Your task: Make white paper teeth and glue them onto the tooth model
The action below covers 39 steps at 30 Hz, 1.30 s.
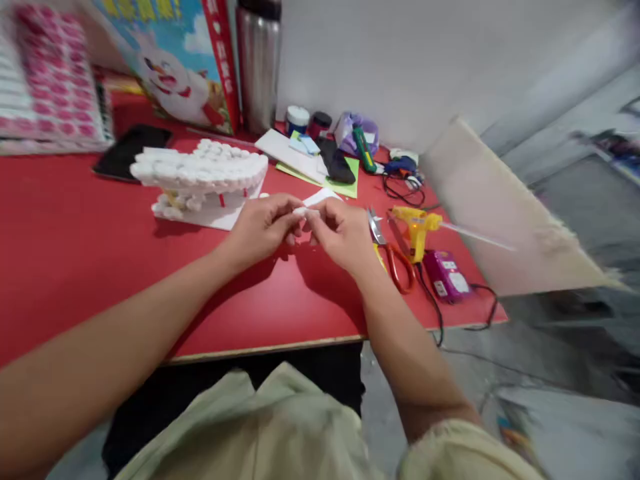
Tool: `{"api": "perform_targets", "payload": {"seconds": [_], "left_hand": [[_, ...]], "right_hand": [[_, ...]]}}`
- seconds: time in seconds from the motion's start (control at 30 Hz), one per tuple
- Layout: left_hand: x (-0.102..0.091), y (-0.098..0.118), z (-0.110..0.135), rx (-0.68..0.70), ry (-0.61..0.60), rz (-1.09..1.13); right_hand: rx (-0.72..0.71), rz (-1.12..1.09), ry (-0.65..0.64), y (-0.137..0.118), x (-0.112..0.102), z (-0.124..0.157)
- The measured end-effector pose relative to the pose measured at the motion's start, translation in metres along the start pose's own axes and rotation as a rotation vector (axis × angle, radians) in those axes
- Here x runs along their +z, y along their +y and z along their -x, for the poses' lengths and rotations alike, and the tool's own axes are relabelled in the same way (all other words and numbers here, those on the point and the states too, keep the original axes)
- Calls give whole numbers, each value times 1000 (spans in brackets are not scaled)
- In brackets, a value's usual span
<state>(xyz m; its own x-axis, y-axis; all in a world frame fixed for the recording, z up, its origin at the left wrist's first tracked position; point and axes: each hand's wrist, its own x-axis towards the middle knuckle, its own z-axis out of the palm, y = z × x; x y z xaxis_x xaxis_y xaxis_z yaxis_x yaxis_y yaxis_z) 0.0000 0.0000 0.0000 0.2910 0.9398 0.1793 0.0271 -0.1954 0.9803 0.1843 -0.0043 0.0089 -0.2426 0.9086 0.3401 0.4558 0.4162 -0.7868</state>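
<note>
Left hand [265,225] and right hand [343,230] meet above the desk [75,227], near its front edge. Both are drawn narrow, thumb and forefinger pinching one small white piece [306,212]; the piece lies between the fingertips, partly covered by them, and its exact shape cannot be told. A white sheet [324,195] shows directly behind the fingers.

Just left of the left hand stands a white model [210,167], built of rounded white parts with red uprights, on a white base. A black flat device [130,152] lies behind its left end.

Just beside the right wrist lies a cutting tool [401,270] with red handles, blades pointing away from the person. Next to it, further right, are a yellow glue gun [417,230] with a clear stick projecting from its rear, and a purple box [449,275] with a dark cord.

Toward the back: a green-handled knife [364,150], a white-lidded jar [297,120], a steel bottle [259,70] and a picture box [175,73] bearing a white cartoon animal. A pale board [515,220] adjoins the desk's right side.
</note>
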Motion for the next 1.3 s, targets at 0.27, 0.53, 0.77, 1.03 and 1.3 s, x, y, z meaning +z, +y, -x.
{"api": "perform_targets", "payload": {"seconds": [0.27, 0.53, 0.77, 1.03, 1.3], "left_hand": [[-2, -7, -11, -305, -102, 527], [-1, -7, -11, -354, -173, 596], [1, -3, -12, -483, -127, 722], [1, -3, -11, -507, -187, 735], [-3, -8, -12, -442, -233, 662]], "right_hand": [[167, -263, 12, -1, -4, -6], [293, -511, 13, 1, -9, -7], [246, -566, -69, 10, -7, -9], [200, -547, -103, 6, -6, -8], [109, -332, 41, 3, -9, -7]]}}
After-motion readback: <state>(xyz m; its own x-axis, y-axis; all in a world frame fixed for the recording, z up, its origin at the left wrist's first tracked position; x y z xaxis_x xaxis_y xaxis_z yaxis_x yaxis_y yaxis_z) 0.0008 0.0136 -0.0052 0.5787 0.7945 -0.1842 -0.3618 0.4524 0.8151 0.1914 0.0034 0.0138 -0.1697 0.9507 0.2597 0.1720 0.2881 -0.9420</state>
